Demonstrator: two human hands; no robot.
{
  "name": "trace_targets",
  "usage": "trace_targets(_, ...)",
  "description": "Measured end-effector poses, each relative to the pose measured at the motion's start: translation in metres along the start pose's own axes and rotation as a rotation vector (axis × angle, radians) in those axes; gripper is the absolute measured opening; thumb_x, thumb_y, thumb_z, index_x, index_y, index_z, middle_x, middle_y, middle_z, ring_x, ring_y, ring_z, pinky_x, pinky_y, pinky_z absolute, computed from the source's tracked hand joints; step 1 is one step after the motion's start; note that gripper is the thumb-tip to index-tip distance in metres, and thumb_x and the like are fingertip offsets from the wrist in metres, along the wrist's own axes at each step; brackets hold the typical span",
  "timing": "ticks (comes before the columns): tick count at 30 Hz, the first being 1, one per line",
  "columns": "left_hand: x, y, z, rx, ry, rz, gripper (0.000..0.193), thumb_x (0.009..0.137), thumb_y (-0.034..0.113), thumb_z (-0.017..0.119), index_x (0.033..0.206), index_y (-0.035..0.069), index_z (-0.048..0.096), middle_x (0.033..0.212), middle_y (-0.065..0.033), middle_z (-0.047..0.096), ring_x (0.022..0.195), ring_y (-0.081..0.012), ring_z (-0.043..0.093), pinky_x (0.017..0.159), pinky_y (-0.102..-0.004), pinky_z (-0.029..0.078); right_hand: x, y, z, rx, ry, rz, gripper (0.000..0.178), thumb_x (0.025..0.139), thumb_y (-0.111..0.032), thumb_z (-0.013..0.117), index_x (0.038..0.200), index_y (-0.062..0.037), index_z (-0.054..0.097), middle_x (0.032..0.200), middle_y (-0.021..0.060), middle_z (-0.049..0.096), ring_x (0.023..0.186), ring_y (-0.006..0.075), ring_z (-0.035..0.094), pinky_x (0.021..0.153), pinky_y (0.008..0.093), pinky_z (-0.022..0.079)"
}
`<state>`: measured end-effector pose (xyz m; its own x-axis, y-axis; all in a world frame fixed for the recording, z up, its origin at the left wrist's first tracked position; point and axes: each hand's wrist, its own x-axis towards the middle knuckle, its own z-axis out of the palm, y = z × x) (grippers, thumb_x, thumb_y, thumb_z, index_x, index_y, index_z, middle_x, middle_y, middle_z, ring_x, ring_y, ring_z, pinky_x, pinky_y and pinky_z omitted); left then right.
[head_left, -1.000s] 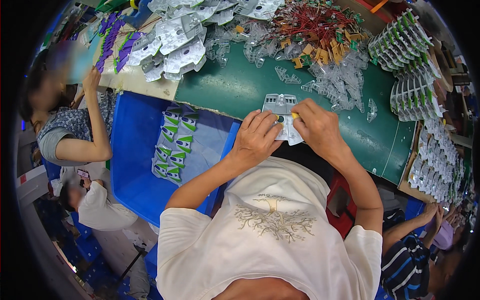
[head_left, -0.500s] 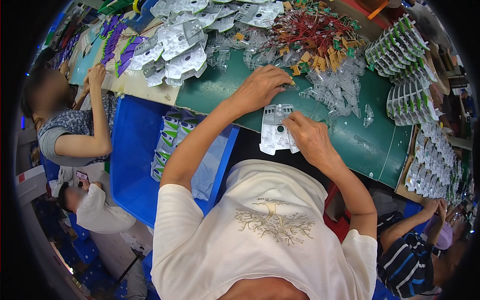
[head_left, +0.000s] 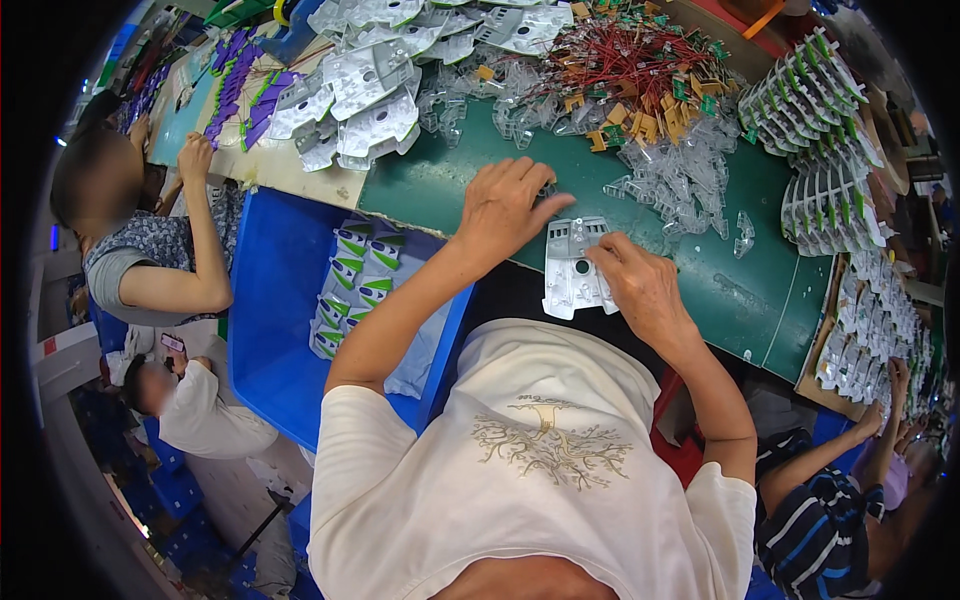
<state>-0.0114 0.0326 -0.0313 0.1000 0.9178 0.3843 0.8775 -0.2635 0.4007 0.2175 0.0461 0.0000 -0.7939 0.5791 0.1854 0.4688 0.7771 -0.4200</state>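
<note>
**Clear tray lying between the two hands, long axis running near to far**

The green work table [head_left: 640,215] is spreading across the far side, with a blue plastic bin [head_left: 275,300] sitting to its left. On the table's near edge, a clear moulded plastic blister tray [head_left: 573,272] is lying flat, its long axis running near to far. The right hand [head_left: 645,285] is pinching the tray's right edge, fingers closed on it. The left hand [head_left: 507,207] is resting just left and far of the tray, fingers spread narrowly, fingertips touching the table by the tray's far-left corner. The right hand is sitting nearer; a pile of small clear plastic pieces [head_left: 690,180] is lying farther right.
</note>
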Motion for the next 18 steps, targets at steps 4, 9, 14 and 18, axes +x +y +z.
trace_targets(4,0.003,0.017,-0.009,0.004,-0.021,-0.115,0.026,0.078,0.016,0.075,0.099,0.006,0.062,0.088,-0.0106,0.061,0.080,-0.0297,0.062,0.071,-0.0396,0.049,0.001,-0.003,-0.003,0.010,-0.027,0.002,0.024,0.077,0.003,0.061,0.101,-0.0009,0.064,0.098,0.0098,0.059,0.077,0.0269,0.067,0.063,0.0399,0.055)
trace_targets(9,-0.006,0.013,-0.014,-0.007,-0.020,-0.076,0.024,0.081,0.011,0.072,0.101,0.004,0.061,0.090,-0.0134,0.061,0.083,-0.0332,0.062,0.071,-0.0426,0.050,0.000,-0.002,-0.001,0.011,-0.019,0.018,0.023,0.077,0.003,0.061,0.100,-0.0015,0.064,0.097,0.0094,0.059,0.077,0.0273,0.066,0.063,0.0402,0.054)
trace_targets(14,-0.031,0.017,-0.028,-0.443,-0.075,-0.034,0.029,0.083,-0.001,0.066,0.111,-0.001,0.060,0.104,-0.0173,0.063,0.095,-0.0361,0.063,0.081,-0.0415,0.051,0.001,0.000,-0.004,0.018,-0.026,-0.002,0.025,0.076,0.002,0.061,0.101,-0.0021,0.064,0.095,0.0091,0.059,0.076,0.0271,0.066,0.062,0.0411,0.054)
trace_targets(18,-0.041,0.031,-0.020,-0.247,-0.020,0.200,0.031,0.075,-0.007,0.063,0.105,0.000,0.065,0.108,-0.0142,0.063,0.096,-0.0308,0.064,0.081,-0.0389,0.052,0.003,0.001,-0.006,-0.005,-0.048,-0.010,0.029,0.073,0.005,0.062,0.101,-0.0039,0.066,0.100,0.0087,0.063,0.081,0.0282,0.068,0.063,0.0386,0.054)
